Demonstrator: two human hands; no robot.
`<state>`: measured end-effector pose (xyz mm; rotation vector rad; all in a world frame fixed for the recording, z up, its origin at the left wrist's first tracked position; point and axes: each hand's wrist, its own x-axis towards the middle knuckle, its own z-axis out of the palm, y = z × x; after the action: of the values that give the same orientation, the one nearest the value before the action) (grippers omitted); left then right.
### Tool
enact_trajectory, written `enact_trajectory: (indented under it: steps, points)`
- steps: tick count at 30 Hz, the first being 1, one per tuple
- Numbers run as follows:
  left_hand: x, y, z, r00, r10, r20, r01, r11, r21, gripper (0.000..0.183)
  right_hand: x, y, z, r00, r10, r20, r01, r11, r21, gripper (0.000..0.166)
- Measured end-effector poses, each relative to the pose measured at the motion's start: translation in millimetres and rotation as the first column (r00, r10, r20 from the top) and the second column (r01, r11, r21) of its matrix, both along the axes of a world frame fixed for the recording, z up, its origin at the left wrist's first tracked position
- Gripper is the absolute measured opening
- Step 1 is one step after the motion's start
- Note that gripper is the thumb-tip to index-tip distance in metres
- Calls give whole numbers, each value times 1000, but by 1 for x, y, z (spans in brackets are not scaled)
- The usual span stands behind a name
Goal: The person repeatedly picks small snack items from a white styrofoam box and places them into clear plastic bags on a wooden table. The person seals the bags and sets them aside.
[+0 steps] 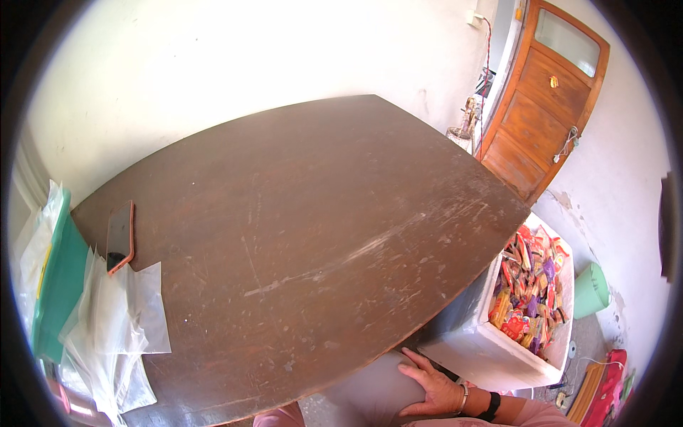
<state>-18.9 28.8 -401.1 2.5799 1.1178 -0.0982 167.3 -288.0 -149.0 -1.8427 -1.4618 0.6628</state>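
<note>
My right hand [429, 387] rests with its fingers apart on a blurred grey surface [373, 381] below the table's near edge; what that surface is, I cannot tell. It holds nothing visible. A bracelet and a black band are on that wrist. My left hand is out of view; a bit of pink cloth [280, 416] shows at the bottom edge. Before me stands a dark brown wooden table [299, 213] with a scratched top. Close to my right hand is a white foam box [480, 357] filled with small wrapped packets [533, 293] in red, purple and yellow.
On the table's left lie clear plastic bags [114, 320], a phone [121, 235] in a reddish case and a green plastic container [61, 288]. Beyond the box stands a light green bucket [591, 292]. A wooden door [549, 107] is at the back right. A white wall [256, 58] borders the table's far side.
</note>
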Motion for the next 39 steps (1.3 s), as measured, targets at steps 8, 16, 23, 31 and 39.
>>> enact_trajectory:
  steps: [8,16,23,31,39]
  points:
    - [-1,1,0,1000,3,-3,-3,1000,0,34,1,2,-2,1000,6,2,-6,1000,30,97]
    - [-1,2,-1,1000,1,-7,-1,1000,-3,35,0,3,-5,1000,4,3,-4,1000,26,98]
    - [-1,2,0,1000,0,-5,0,1000,-1,36,1,1,-1,1000,0,5,0,1000,-1,98]
    - [-3,3,1,1000,1,-6,-1,1000,2,36,0,3,-1,1000,2,3,-2,1000,20,99]
    - [-2,4,2,1000,-7,-4,7,1000,1,37,-1,5,-3,1000,8,4,-8,1000,23,99]
